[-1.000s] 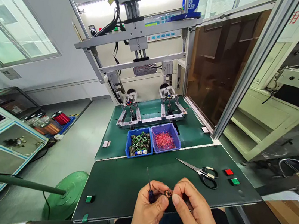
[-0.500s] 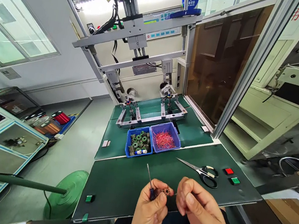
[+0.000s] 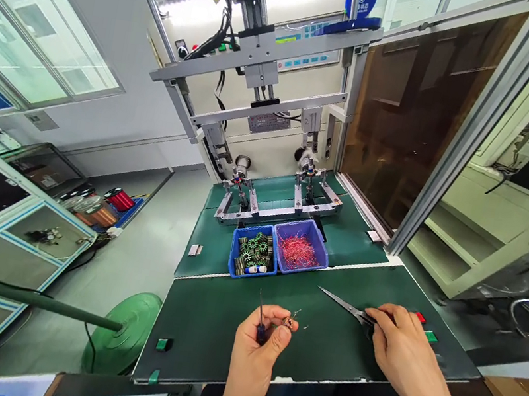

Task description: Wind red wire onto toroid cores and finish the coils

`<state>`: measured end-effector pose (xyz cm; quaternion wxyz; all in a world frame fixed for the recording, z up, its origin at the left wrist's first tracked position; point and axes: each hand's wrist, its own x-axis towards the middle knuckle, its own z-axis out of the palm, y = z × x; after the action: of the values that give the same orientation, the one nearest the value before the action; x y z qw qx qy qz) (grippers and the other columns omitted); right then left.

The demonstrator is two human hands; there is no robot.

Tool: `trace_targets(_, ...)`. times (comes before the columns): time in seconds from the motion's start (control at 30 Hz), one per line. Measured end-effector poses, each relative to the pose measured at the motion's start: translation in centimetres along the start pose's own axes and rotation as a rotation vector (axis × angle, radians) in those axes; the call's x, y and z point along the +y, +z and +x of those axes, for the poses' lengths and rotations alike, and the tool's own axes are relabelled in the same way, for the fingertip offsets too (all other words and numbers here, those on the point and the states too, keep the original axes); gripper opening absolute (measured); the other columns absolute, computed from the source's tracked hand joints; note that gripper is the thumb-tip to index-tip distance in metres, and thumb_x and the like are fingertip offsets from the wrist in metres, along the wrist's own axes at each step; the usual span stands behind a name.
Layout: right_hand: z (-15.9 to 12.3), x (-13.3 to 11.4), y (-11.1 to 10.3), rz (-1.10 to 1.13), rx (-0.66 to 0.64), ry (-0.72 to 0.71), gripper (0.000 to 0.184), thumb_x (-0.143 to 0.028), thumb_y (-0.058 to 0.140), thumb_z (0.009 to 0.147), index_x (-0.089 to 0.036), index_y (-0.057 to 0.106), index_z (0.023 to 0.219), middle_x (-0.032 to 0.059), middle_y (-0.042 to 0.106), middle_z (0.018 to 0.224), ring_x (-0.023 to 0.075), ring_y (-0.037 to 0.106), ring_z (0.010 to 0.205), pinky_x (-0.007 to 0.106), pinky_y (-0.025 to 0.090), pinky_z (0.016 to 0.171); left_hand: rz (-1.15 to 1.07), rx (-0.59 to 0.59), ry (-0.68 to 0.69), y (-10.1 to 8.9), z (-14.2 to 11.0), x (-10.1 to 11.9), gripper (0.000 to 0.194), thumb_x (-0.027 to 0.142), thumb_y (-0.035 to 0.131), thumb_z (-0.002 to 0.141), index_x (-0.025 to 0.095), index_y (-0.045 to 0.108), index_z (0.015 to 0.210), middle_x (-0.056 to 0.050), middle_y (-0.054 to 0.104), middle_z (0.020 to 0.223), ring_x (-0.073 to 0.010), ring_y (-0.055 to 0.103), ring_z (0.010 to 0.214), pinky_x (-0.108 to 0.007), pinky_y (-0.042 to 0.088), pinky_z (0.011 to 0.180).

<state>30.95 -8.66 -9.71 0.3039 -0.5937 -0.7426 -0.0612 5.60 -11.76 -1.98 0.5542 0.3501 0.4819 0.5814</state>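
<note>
My left hand point(image 3: 256, 351) is closed above the near edge of the green mat point(image 3: 224, 325). It pinches a small wound coil part point(image 3: 288, 323) between thumb and forefinger, with a thin blue-handled tool point(image 3: 260, 318) sticking up from the same fist. My right hand point(image 3: 397, 343) lies over the handles of the scissors point(image 3: 343, 304) to the right, fingers curled on them. The scissor blades point left across the mat.
Two blue bins stand behind the mat: one point(image 3: 254, 252) with green and black coil parts, one point(image 3: 300, 246) with red wire scraps. A winding machine point(image 3: 265, 191) with two fixtures rises behind them. Red point(image 3: 420, 316) and green point(image 3: 431, 336) buttons sit at the right.
My right hand left the coil part and moved right onto the scissors. My left hand kept the coil and tool. The view shifted slightly.
</note>
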Motion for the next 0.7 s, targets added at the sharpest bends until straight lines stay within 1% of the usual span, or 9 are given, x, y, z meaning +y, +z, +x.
trace_targets(0.1, -0.6, -0.1, -0.3, -0.091, -0.053, -0.039, 0.038, -0.02, 0.041, 0.088, -0.013, 0.074, 0.105, 0.0133, 0.069, 0.085, 0.0295, 0.065, 0.072, 0.044, 0.053, 0.062, 0.075, 0.012, 0.034, -0.3, 1.0, 0.0, 0.037, 0.044, 0.087, 0.066, 0.018, 0.074, 0.088, -0.008, 0.077, 0.08, -0.0161, 0.066, 0.073, -0.025, 0.051, 0.068)
trace_targets(0.2, -0.8, 0.7, -0.8, 0.028, -0.103, 0.054, 0.036, -0.027, 0.042, 0.088, -0.016, 0.074, 0.103, 0.0119, 0.069, 0.081, 0.0305, 0.069, 0.071, 0.046, 0.057, 0.062, 0.115, 0.0, 0.063, -0.1, 2.5, 0.4, 0.035, 0.042, 0.086, 0.067, 0.017, 0.074, 0.088, -0.007, 0.076, 0.081, -0.0155, 0.065, 0.073, -0.026, 0.051, 0.069)
trace_targets(0.27, -0.9, 1.2, -1.7, 0.26, -0.158, 0.195, 0.033, -0.034, 0.048, 0.087, -0.018, 0.073, 0.101, 0.0121, 0.071, 0.085, 0.0306, 0.071, 0.075, 0.045, 0.059, 0.063, 0.139, 0.002, 0.093, 0.2, 3.7, 0.8, 0.032, 0.04, 0.085, 0.068, 0.017, 0.073, 0.087, -0.007, 0.076, 0.08, -0.0155, 0.065, 0.073, -0.026, 0.05, 0.07)
trace_targets(0.37, -1.2, 0.8, -3.5, 0.786, -0.366, 0.451, 0.038, -0.046, 0.057, 0.09, -0.02, 0.068, 0.115, 0.012, 0.072, 0.096, 0.027, 0.072, 0.077, 0.036, 0.059, 0.055, 0.182, 0.003, 0.152, 1.1, 5.6, 1.5, 0.027, 0.038, 0.082, 0.071, 0.016, 0.072, 0.085, -0.007, 0.074, 0.08, -0.0164, 0.064, 0.075, -0.027, 0.05, 0.072)
trace_targets(0.43, -1.2, -0.4, -4.6, 1.076, -0.493, 0.577, 0.046, -0.052, 0.06, 0.091, -0.02, 0.066, 0.123, 0.01, 0.071, 0.09, 0.0232, 0.069, 0.071, 0.032, 0.056, 0.05, 0.207, -0.015, 0.187, 1.7, 6.8, 1.8, 0.026, 0.037, 0.079, 0.073, 0.016, 0.071, 0.085, -0.007, 0.073, 0.081, -0.0175, 0.065, 0.077, -0.029, 0.05, 0.073)
trace_targets(0.47, -1.1, -1.3, -4.8, 1.186, -0.516, 0.618, 0.049, -0.054, 0.064, 0.089, -0.019, 0.066, 0.123, 0.0081, 0.069, 0.084, 0.0211, 0.066, 0.068, 0.03, 0.054, 0.049, 0.226, -0.025, 0.203, 2.0, 7.3, 1.9, 0.025, 0.037, 0.077, 0.074, 0.016, 0.071, 0.086, -0.007, 0.072, 0.081, -0.018, 0.065, 0.078, -0.029, 0.05, 0.074)
trace_targets(0.57, -0.2, -4.1, -4.6, 1.43, -0.441, 0.702, 0.059, -0.061, 0.076, 0.076, -0.018, 0.071, 0.117, 0.0026, 0.063, 0.069, 0.0161, 0.058, 0.062, 0.027, 0.048, 0.05, 0.309, -0.039, 0.234, 2.8, 8.8, 1.8, 0.025, 0.038, 0.075, 0.074, 0.016, 0.07, 0.086, -0.005, 0.069, 0.081, -0.0184, 0.063, 0.078, -0.03, 0.048, 0.073)
trace_targets(0.63, 1.1, -5.6, -3.8, 1.51, -0.391, 0.754, 0.062, -0.062, 0.08, 0.07, -0.017, 0.074, 0.112, 0.0013, 0.061, 0.065, 0.014, 0.055, 0.06, 0.025, 0.045, 0.05, 0.356, -0.052, 0.24, 3.2, 9.5, 1.6, 0.025, 0.038, 0.075, 0.072, 0.016, 0.07, 0.085, -0.004, 0.068, 0.08, -0.0181, 0.061, 0.076, -0.03, 0.048, 0.072)
trace_targets(0.7, 2.7, -6.6, -2.9, 1.527, -0.423, 0.761, 0.063, -0.062, 0.082, 0.066, -0.015, 0.075, 0.107, 0.0001, 0.058, 0.059, 0.0128, 0.053, 0.056, 0.023, 0.04, 0.046, 0.388, -0.068, 0.241, 3.4, 10.1, 1.5, 0.024, 0.036, 0.076, 0.071, 0.017, 0.071, 0.083, -0.004, 0.068, 0.08, -0.0182, 0.06, 0.075, -0.031, 0.047, 0.073)
